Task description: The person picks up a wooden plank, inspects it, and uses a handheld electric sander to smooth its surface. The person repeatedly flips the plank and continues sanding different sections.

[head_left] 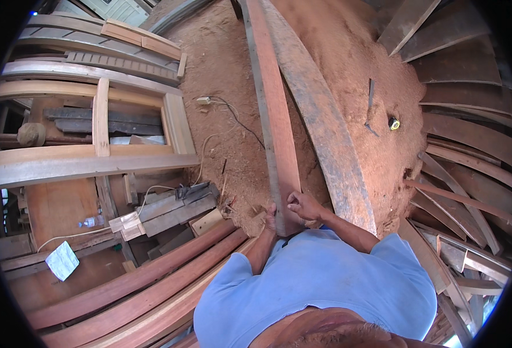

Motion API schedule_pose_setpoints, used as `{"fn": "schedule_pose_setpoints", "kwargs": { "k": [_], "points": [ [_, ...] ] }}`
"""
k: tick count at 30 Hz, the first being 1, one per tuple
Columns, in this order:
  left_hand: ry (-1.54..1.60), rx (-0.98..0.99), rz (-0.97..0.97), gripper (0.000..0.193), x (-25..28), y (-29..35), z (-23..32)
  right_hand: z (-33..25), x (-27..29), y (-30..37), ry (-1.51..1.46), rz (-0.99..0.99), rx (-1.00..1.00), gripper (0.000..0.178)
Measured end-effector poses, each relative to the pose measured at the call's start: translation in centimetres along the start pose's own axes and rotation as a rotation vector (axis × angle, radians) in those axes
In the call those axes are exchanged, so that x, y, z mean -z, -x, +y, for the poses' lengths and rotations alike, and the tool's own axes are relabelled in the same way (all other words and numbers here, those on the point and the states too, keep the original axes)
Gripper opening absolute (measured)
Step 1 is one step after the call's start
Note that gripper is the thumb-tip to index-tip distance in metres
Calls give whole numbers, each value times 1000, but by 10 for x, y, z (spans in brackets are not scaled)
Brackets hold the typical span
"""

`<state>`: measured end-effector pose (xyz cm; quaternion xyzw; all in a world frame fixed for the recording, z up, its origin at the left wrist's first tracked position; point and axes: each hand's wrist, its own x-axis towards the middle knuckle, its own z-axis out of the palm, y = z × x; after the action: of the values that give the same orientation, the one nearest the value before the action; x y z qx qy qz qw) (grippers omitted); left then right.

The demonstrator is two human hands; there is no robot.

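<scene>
Dirt floor [221, 64]: brown, under everything.
Dark boards [461, 95]: many, spread like a fan, on the right.
Wood frame [88, 163]: on the left, over other wood.
Worn board [319, 116]: close along the red board's right side.
Long red board [279, 116]: in the middle, near end by the blue shirt [319, 267].
Right hand [304, 206]: fingers curled in at that end; can't tell if they hold anything.
Left hand [271, 218]: bent fingers at its left side; can't tell how tight.
Tape measure [394, 123]: on dirt, far from both hands.

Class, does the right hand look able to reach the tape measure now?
Probably not without leaning: the weathered plank lies between the right hand and the tape measure on the ground.
</scene>
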<state>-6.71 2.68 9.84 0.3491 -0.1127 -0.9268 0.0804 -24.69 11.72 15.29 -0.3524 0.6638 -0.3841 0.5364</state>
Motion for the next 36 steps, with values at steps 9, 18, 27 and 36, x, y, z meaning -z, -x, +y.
{"fn": "schedule_pose_setpoints", "kwargs": {
  "k": [9, 18, 27, 36],
  "points": [
    [-395, 1, 53, 63, 28, -29, -5, 40, -17, -3, 70, -46, -125, 58],
    [-329, -22, 24, 62, 32, -38, -21, 86, -35, 1, 149, -77, -161, 81],
    [-372, -12, 33, 54, 64, -83, -71, 183, -28, 1, -62, -119, -170, 78],
    [-315, 194, -45, 52, -19, -69, -78, 119, 19, 69, -321, 28, -127, 79]
  ]
}}
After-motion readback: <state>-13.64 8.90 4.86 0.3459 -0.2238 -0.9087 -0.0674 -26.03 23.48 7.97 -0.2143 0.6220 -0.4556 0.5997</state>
